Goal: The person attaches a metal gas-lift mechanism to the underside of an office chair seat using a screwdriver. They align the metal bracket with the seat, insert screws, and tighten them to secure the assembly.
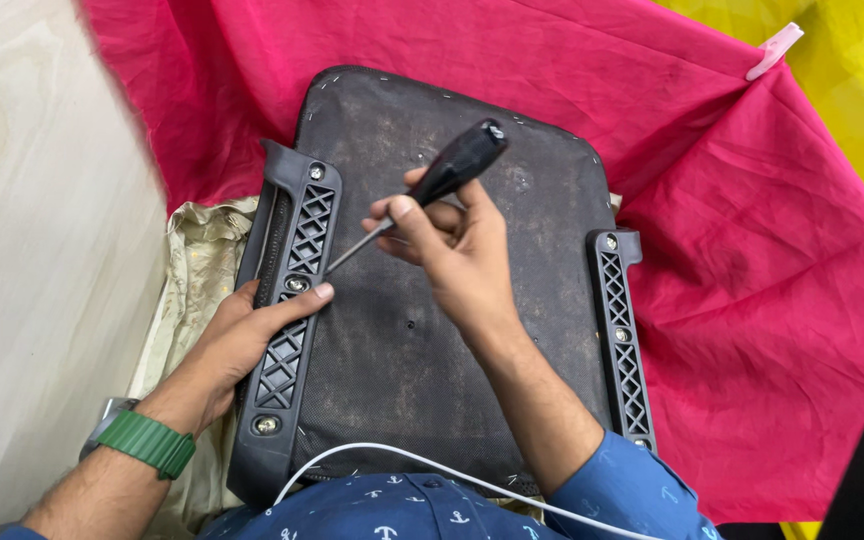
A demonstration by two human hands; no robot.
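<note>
Right hand: the right hand (457, 255) is closed around the black handle of a screwdriver (430, 190), thumb laid along the lower end of the handle, fingers wrapped over it
Screwdriver: tilted, handle up and to the right, metal shaft running down and left; its tip meets the middle screw (297, 284) of the left bracket
Left hand: the left hand (237, 345) lies flat along the outer edge of the left bracket (287, 320), thumb stretched across it just below the middle screw; it presses rather than grips, fingers hidden behind the bracket
Left bracket: black plastic rail with lattice cut-outs, lying along the left edge of the seat base; one screw shows near its top, one in the middle, one near the bottom
Seat base: dark, fabric-covered seat base (452, 330) lying underside up, staples along its rim
Right bracket: a matching right bracket (620, 340) lies along the right edge, well apart from both hands
Wrist: a green watch strap (147, 443) on the left wrist
Surroundings: pink cloth (752, 250) under and behind the seat base, beige cloth (197, 260) at the left, a white cable (402, 460) across the near edge
</note>
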